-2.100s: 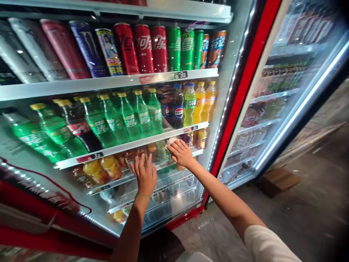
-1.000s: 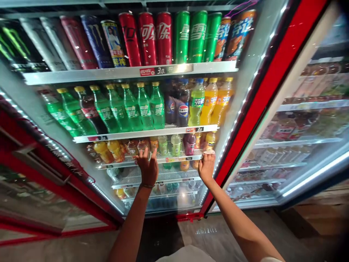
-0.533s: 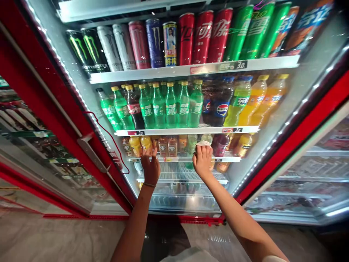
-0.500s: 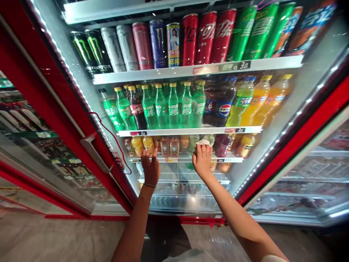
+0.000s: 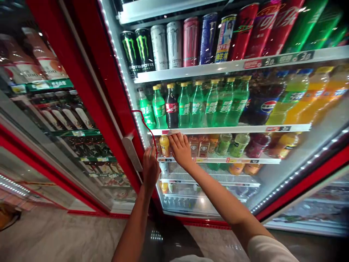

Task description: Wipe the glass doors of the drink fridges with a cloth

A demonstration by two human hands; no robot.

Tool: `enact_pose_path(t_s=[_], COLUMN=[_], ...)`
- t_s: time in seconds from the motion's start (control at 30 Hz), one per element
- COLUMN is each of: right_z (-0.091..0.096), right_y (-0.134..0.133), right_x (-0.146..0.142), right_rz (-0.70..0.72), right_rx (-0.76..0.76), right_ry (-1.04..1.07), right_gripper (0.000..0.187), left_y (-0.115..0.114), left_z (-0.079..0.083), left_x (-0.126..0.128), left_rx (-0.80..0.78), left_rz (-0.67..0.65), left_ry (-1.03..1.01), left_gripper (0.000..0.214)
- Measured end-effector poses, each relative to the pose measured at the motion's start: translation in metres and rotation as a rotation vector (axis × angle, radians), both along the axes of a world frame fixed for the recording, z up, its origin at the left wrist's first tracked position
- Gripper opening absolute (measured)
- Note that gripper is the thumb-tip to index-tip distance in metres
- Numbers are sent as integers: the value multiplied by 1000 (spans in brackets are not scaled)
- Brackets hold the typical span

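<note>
My right hand (image 5: 181,150) lies flat with a pale cloth (image 5: 176,132) under its fingertips. It is pressed to the glass door of a lit drinks cooler, in front of the shelf of small bottles. Only the upper edge of the cloth shows. My left hand (image 5: 151,165) is at the left side of the glass, by the red door frame, fingers raised and slightly bent, with nothing visible in it. A thin red cord (image 5: 149,129) hangs beside its fingertips. Just left of that hand is the metal door handle (image 5: 132,151).
Behind the glass stand green soda bottles (image 5: 184,105), a cola bottle (image 5: 172,107) and rows of cans (image 5: 174,45). Yellow-capped orange drinks (image 5: 317,98) are at the right. Another cooler with bottles (image 5: 51,58) stands at the left. Grey floor (image 5: 68,236) lies below.
My right hand has slid left across the glass with the cloth. My left hand has moved to the door's left edge, its fingers closer together. The view has turned left.
</note>
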State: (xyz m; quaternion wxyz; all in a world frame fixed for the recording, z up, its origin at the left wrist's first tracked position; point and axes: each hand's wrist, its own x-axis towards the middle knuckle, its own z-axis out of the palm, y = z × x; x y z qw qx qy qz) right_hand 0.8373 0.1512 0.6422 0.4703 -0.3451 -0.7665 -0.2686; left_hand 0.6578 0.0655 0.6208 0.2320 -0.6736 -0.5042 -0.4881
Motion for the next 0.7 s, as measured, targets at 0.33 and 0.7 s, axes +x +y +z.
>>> enact_pose_path(t_s=[0.33, 0.7], right_z=[-36, -109], right_y=[-7, -14], right_x=[-87, -17], right_rz=[111, 127], right_rx=[1, -114], right_ry=[-205, -350], right_gripper=[58, 67], left_y=[-23, -25], left_z=[-3, -18], left_x=[-47, -39], left_rx=[-44, -49], left_rz=[-28, -79], left_ry=[-117, -65], left_gripper=[48, 52])
